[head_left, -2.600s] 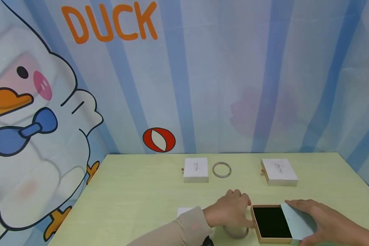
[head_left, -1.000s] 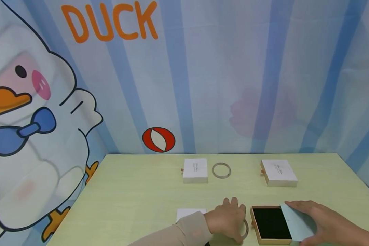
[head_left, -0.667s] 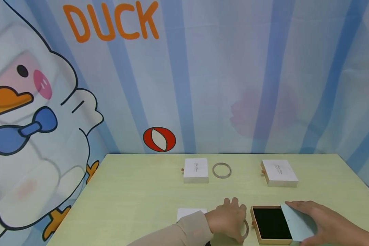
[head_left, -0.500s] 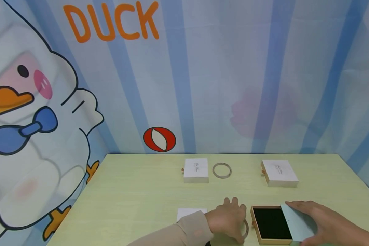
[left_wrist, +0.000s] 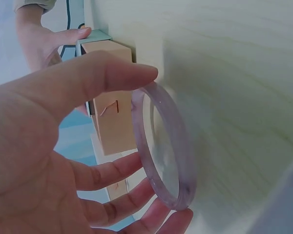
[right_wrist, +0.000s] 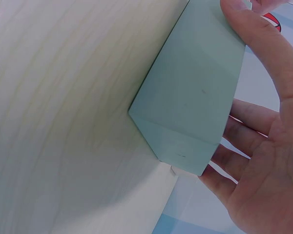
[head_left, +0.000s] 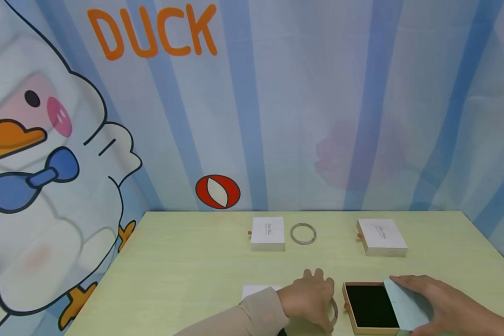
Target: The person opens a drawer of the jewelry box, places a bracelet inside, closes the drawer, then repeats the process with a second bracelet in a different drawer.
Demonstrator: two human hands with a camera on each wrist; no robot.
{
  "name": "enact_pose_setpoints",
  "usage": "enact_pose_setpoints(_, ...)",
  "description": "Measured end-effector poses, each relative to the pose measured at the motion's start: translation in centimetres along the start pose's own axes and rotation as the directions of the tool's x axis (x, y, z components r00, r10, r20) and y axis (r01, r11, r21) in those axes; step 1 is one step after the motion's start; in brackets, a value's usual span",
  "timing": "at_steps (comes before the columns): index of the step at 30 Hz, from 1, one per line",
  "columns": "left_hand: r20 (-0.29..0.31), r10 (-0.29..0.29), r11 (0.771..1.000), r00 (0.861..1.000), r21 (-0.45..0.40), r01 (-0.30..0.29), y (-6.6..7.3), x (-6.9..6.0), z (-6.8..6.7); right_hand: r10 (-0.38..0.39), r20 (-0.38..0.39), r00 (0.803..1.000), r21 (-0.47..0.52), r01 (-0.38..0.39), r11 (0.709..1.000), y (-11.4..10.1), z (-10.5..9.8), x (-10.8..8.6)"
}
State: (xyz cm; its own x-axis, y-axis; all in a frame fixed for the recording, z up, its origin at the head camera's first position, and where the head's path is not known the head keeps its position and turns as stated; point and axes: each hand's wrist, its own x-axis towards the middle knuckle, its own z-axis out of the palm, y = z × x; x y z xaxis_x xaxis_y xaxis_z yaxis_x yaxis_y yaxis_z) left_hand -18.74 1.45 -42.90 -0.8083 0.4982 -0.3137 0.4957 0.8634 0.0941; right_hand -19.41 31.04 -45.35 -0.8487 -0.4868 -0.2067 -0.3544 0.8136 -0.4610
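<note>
My left hand (head_left: 307, 301) pinches a pale lavender bangle (left_wrist: 184, 146) between thumb and fingers, just left of the drawer box. In the left wrist view the bangle stands tilted up on its edge, close to the table. My right hand (head_left: 449, 298) grips the pale blue-green sleeve (right_wrist: 185, 83) of that box, thumb on one side and fingers on the other. The box's tan drawer (left_wrist: 115, 119) is pulled out to the left and shows a bare black lining (head_left: 370, 305). A small pull tab sits on the drawer's end.
At the back of the table (head_left: 185, 261) stand two white boxes, one left (head_left: 268, 233) and one right (head_left: 382, 237). Another bangle (head_left: 303, 234) lies beside the left one. A further white box (head_left: 258, 289) is partly hidden by my left sleeve. A printed curtain (head_left: 277, 116) hangs behind.
My left hand has left the drawer's end, moved left and down, and taken hold of the bangle that lay flat on the table. My right hand stays on the sleeve.
</note>
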Motion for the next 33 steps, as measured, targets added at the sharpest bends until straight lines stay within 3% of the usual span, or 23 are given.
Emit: enact_pose_setpoints(33,-0.042,0.115,0.992,0.993,-0.040,-0.117,-0.9,-1.3,-3.3,0.036,-0.019,0.999,0.000,-0.036,0.999,-0.4,0.1,-0.1)
